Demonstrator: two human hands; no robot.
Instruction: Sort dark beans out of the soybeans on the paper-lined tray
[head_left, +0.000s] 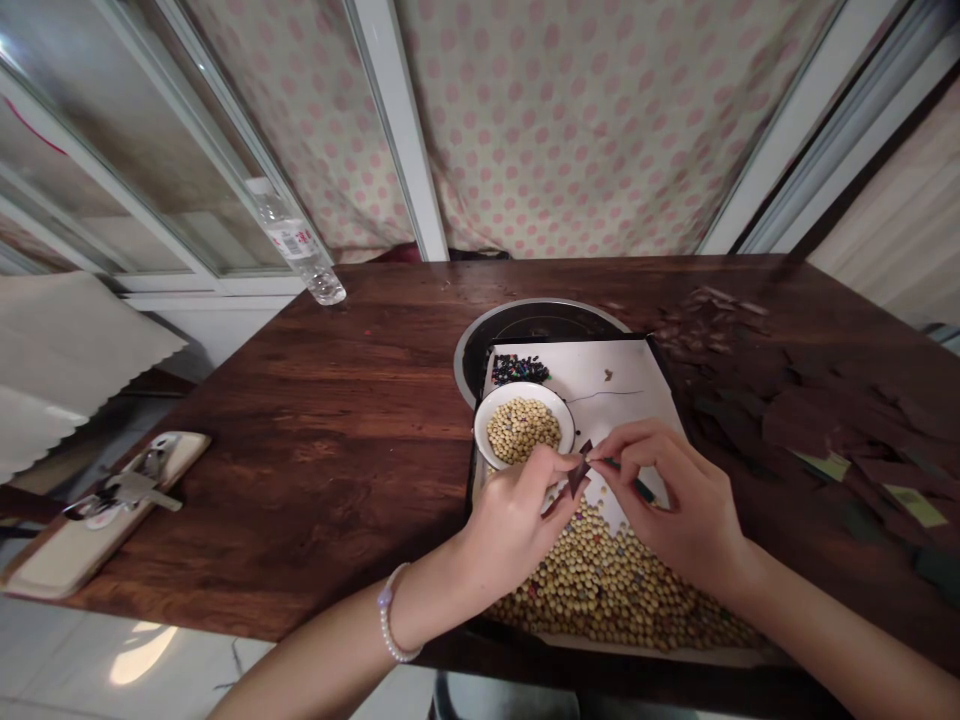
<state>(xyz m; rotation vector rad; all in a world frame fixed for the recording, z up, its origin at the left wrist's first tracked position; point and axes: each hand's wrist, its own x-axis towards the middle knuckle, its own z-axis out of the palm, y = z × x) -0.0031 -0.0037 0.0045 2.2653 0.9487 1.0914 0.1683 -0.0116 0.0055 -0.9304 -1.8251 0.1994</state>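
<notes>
My left hand and my right hand meet over a white sheet covered with a heap of yellowish beans. Both pinch a small dark folded card between thumb and fingers. My right hand also grips a thin dark stick. Just beyond my fingers a white bowl holds sorted yellow beans. A small pile of dark beads lies at the sheet's far left corner. A bead bracelet circles my left wrist.
The sheet rests on a dark tray over a round metal-rimmed recess in the wooden table. Dark paper scraps litter the right side. A plastic bottle stands at the far left corner. A stool with tools sits left.
</notes>
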